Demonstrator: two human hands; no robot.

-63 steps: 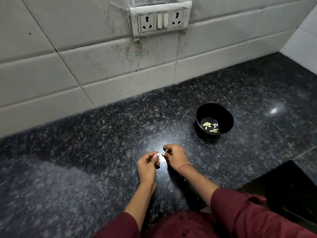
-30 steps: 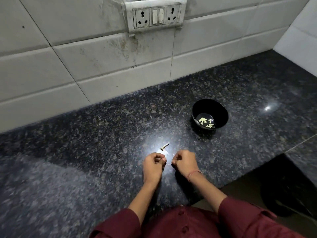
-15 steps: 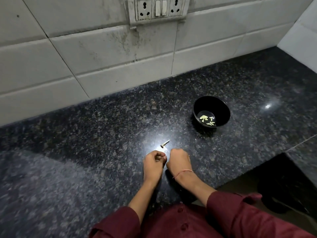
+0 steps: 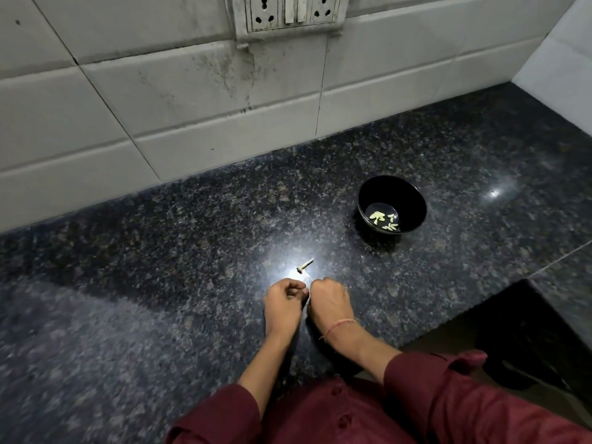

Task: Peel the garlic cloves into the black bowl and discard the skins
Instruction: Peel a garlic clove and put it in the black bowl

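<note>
The black bowl [image 4: 413, 200] stands on the dark granite counter [image 4: 160, 251], right of centre, with several peeled pale garlic cloves [image 4: 382, 219] at its bottom. A small garlic stem piece [image 4: 304, 266] lies on the counter in a bright glare spot, just beyond my hands. My left hand [image 4: 283, 307] and my right hand [image 4: 330, 304] sit side by side near the front edge, fingers curled. They pinch a small pale garlic piece [image 4: 308, 297] between them; most of it is hidden by the fingers.
A white tiled wall [image 4: 192, 107] rises behind the counter, with a socket plate [image 4: 288, 11] at the top. The counter edge drops off at the right front into a dark gap [image 4: 512, 341]. My maroon sleeves fill the bottom of the view.
The stem piece that my right hand held now lies on the counter. Both hands have drawn back toward me and closed together on a garlic piece.
</note>
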